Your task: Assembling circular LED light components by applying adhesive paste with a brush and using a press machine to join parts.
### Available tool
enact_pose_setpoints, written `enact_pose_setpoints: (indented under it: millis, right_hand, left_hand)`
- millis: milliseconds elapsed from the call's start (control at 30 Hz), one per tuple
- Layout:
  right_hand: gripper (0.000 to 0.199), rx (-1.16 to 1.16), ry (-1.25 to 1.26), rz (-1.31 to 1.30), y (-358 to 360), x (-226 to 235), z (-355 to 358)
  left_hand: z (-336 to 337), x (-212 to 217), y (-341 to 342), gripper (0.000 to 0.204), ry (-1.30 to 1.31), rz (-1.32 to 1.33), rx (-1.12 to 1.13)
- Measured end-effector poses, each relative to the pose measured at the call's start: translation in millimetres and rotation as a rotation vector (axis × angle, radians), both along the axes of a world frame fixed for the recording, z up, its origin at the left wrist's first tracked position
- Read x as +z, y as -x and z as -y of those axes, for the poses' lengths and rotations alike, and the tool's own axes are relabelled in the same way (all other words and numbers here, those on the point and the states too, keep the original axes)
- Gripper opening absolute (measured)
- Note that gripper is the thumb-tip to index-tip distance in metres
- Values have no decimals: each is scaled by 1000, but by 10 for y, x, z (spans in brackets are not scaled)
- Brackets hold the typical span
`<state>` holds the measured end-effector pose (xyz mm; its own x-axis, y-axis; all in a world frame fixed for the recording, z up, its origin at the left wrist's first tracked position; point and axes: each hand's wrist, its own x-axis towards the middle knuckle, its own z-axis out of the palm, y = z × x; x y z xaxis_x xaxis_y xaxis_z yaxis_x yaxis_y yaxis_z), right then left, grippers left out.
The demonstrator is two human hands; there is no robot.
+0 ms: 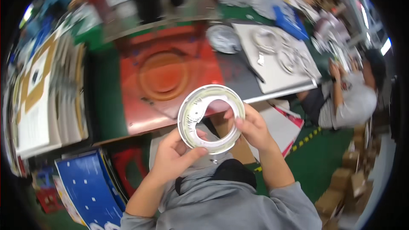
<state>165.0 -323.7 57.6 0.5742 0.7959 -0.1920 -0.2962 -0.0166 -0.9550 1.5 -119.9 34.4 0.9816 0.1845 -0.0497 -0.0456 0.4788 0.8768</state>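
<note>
Both my hands hold one white ring-shaped part [200,106] with a metal rim in front of my chest, above the near edge of the bench. My left hand [172,155] grips its lower left edge, thumb across the bottom rim. My right hand [251,127] pinches its right side, fingers reaching into the central hole. The ring tilts toward me, and its inner face shows. Beyond it on the bench lies a red plate [145,102] with a round recess.
A grey board [277,81] with several similar white rings lies at the right of the bench, a round silver dish [223,38] beside it. Another person [349,98] sits at the far right. Stacked cardboard and white sheets [42,89] are at left, brown boxes [349,174] on the green floor.
</note>
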Motion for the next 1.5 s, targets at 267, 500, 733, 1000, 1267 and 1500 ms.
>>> enact_pose_setpoints:
  millis: [267,500,733,1000,1267,1500]
  right_hand:
    - [31,-1106,-213,104,-1038,21,1200]
    - [24,-1169,-78,10,-1397,-393,1937]
    - [35,-962,142,50,-1330,-654,1580]
    - [65,-944,359,340,-1395,-890,1528]
    - [38,-950,828,986,-1643,-879,1684]
    - [14,-227,263,368,-464,-153,864]
  left_hand:
    - [301,-128,-114,26,-433,-25,-227]
    - [208,-253,95,23,-363,-138,-170]
    - [124,-329,153,22,-436,-172,-160]
    - [134,-516,190,17,-434,-179,-112]
    - [-68,-772,479,15,-412,-271,29]
    - [-459,-1034,1079,14,-513,-484,278]
